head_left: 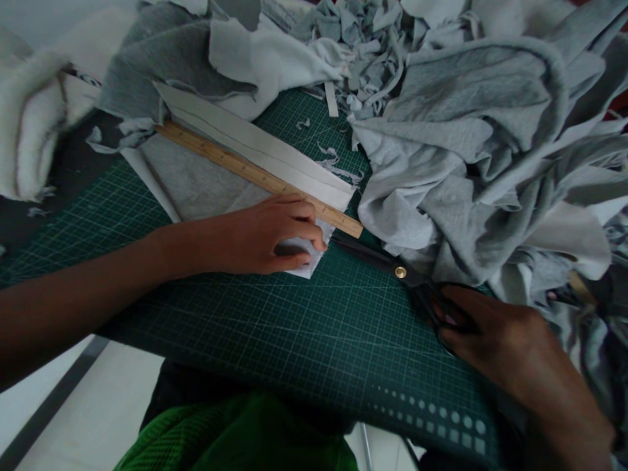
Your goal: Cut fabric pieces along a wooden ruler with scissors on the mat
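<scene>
My right hand (pixel 495 333) is closed round the handles of black scissors (pixel 400 271) with a brass pivot. The blades point left, and their tips meet the cut edge of a piece of grey fabric (pixel 210 180). My left hand (pixel 289 235) has its fingers curled on that fabric near its right end, the thumb and forefinger close to the edge. A wooden ruler (pixel 255 175) lies slantwise across the fabric, its lower part beside my left fingers. Along the ruler's far side runs a pale strip (pixel 265 144) with a dark line drawn along it.
A green gridded cutting mat (pixel 304 327) covers the table in front of me. Heaped grey cloth (pixel 456 144) lies at the right, with scraps (pixel 373 59) at the back. Rolled white cloth (pixel 34 131) sits at the far left. Thin offcuts (pixel 338 163) lie near the strip.
</scene>
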{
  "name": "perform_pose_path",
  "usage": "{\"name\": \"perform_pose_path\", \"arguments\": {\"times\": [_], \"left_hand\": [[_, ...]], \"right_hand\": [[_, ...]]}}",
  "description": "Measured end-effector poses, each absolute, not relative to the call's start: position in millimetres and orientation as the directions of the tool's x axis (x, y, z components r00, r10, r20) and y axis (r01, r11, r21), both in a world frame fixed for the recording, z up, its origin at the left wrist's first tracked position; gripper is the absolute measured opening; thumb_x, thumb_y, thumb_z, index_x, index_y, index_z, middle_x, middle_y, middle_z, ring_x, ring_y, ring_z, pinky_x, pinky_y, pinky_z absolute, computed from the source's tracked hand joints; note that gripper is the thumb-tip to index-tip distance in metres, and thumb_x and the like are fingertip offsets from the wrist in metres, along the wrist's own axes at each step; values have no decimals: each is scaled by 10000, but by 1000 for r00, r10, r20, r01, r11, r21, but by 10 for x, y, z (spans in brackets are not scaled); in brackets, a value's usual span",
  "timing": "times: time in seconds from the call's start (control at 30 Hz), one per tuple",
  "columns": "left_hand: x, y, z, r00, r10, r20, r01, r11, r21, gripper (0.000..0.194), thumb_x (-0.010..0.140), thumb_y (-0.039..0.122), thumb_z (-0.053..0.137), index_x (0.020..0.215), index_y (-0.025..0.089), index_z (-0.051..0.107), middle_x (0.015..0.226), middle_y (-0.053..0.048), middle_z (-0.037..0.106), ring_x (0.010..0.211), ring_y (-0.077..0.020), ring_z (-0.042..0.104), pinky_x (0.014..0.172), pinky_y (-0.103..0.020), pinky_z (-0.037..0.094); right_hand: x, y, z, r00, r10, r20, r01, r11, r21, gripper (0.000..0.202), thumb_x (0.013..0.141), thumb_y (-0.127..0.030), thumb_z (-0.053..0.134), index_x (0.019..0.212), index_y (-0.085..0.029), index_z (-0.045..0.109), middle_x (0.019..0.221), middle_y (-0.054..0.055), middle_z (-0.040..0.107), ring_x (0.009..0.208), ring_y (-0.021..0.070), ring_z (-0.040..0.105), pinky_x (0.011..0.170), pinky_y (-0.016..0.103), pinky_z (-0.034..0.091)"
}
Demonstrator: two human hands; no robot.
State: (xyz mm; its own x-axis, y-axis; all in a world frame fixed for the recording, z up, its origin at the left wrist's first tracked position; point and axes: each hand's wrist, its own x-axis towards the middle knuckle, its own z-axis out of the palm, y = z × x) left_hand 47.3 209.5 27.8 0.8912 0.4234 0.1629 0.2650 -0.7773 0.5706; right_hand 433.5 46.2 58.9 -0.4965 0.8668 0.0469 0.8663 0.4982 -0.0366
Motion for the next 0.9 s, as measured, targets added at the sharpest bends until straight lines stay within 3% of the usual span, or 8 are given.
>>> {"name": "perform_pose_path", "arguments": {"times": [0.9], "left_hand": [[480, 2084, 268, 889, 420, 186, 253, -785, 566, 155, 1041, 242, 661, 1124, 237, 792, 1132, -59, 745, 1181, -243, 636, 1131, -356, 418]], "right_hand": [[4328, 462, 522, -489, 872, 13, 870, 489, -59, 307, 929, -160, 620, 1210, -207, 734, 957, 38, 859, 668, 203, 813, 552, 249, 577]]}}
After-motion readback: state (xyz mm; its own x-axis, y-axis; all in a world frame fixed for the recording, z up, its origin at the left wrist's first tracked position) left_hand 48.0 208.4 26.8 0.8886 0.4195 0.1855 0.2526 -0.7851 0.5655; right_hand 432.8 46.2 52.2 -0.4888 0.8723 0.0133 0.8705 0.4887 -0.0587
